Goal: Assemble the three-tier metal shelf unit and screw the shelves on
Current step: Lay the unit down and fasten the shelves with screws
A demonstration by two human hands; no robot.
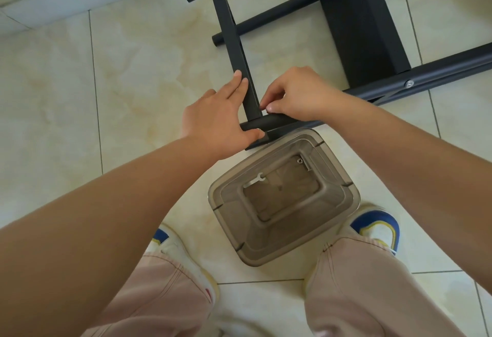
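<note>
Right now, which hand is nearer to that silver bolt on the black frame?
The right hand. It pinches something small at the frame's near corner joint, on the side toward the silver bolt. The left hand presses the crossbar on the far side of that joint.

Container (283, 198) before shelf frame (241, 51) — wrench (257, 180) inside.

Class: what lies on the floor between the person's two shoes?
In the head view, a clear plastic container sits between the shoes, holding a small wrench.

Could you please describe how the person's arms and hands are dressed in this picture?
Both forearms are bare with no sleeves in view. The left hand and right hand wear no gloves, rings, watch or bracelets. Fingernails are short and unpainted.
</note>
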